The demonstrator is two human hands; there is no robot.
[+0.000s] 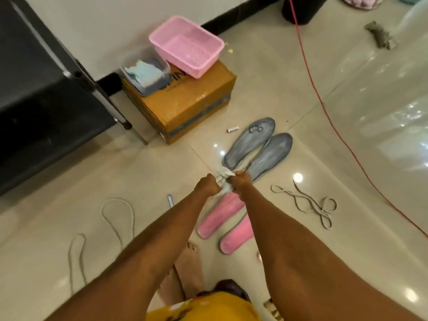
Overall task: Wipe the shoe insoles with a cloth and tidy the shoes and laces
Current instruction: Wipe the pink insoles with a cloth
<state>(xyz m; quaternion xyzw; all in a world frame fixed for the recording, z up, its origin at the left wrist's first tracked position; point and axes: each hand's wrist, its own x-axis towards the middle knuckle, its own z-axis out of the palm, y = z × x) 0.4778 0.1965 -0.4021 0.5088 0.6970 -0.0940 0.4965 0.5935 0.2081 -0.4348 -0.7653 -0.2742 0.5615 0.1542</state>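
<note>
Both forearms extend to the left hand (206, 185) and right hand (240, 181), fists closed on a white cloth (223, 176) beside the grey insoles (258, 149). Fold cloth flat before wiping; pink insoles (222, 216) lie nearer.

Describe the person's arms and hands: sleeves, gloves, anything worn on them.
Both arms are bare along all that shows, with no sleeve in view. The left hand and right hand wear no gloves; no watch, bracelet or ring shows. A yellow garment sits at the bottom edge.
</note>
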